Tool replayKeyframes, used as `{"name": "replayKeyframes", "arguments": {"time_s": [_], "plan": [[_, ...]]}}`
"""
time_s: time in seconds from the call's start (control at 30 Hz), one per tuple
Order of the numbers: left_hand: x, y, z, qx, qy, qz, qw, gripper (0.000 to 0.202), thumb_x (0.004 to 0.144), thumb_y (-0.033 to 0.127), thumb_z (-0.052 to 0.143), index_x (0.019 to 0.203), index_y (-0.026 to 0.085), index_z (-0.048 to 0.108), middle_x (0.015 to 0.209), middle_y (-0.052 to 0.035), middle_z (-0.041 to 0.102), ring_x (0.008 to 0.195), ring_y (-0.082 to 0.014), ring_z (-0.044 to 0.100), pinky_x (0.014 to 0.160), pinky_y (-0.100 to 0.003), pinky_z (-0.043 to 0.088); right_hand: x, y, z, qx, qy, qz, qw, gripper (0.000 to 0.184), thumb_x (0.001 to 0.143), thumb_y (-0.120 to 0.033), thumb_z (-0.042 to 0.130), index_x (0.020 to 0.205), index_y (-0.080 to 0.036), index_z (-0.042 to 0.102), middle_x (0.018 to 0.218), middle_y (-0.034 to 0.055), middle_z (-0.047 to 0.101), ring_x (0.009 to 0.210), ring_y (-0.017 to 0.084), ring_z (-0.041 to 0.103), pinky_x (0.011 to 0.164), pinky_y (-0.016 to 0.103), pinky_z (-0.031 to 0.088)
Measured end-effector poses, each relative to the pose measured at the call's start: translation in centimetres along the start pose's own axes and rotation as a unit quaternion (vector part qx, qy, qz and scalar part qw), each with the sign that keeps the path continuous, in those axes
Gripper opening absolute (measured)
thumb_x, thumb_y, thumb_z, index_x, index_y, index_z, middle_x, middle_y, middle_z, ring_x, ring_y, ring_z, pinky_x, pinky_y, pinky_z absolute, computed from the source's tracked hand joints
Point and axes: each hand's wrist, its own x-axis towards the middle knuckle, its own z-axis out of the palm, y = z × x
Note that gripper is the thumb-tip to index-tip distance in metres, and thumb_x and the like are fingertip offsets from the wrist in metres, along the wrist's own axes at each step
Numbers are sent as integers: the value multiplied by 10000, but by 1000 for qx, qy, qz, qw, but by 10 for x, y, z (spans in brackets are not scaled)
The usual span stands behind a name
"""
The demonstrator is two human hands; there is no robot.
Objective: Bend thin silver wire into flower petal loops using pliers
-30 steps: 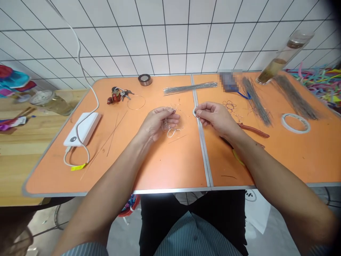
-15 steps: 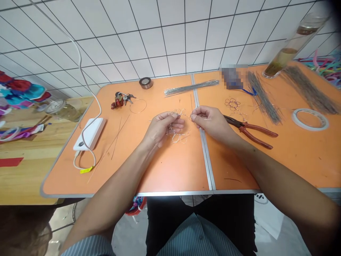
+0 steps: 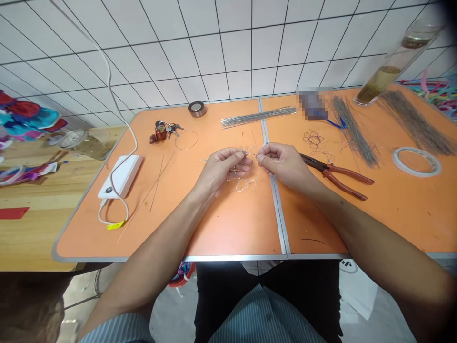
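Between my two hands is a thin wire bent into flower-like loops [image 3: 246, 185], just above the orange table [image 3: 228, 228]. My left hand [image 3: 228, 167] pinches the looped wire between thumb and forefinger, the other fingers curled beneath it. My right hand [image 3: 277, 161] is closed in a pinch on the wire at its right side. Part of the wire is hidden behind the left fingers. Pliers with red handles [image 3: 337, 175] lie right beside my right hand, their tips hidden by it. Behind them lies a finished-looking wire flower [image 3: 313, 138].
Wire bundles lie at the back [image 3: 259, 116] and right [image 3: 355, 132]. A tape roll [image 3: 197, 109], keys [image 3: 165, 131], a white power bank [image 3: 121, 176] with cable and a white ring [image 3: 416, 162] lie around. A glass cylinder [image 3: 385, 71] stands at the back right.
My left hand has moved slightly to the right, closer to my right hand. The looped wire has shifted and turned a little with it. Both hands keep their pinch.
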Motion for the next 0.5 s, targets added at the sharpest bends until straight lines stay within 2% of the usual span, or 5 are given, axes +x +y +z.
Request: {"name": "replayKeyframes", "arguments": {"time_s": [0.17,0.5], "plan": [[0,1,-1,20,-5,14,1000,292,874,452,908,918,182,805,964,-96,861,754,-158,777,701,-252,608,1,3,-2,-11,-21,-6,1000,97,905,-294,746,867,-207,727,764,-4,662,644,131,557,611,293,431],[0,0,-1,15,-29,14,999,226,913,349,864,840,154,775,886,-96,845,629,-137,737,620,-242,569,1,4,-3,-10,-46,-21,999,147,874,-350,795,892,-211,749,800,8,670,696,152,552,629,307,417]]}}
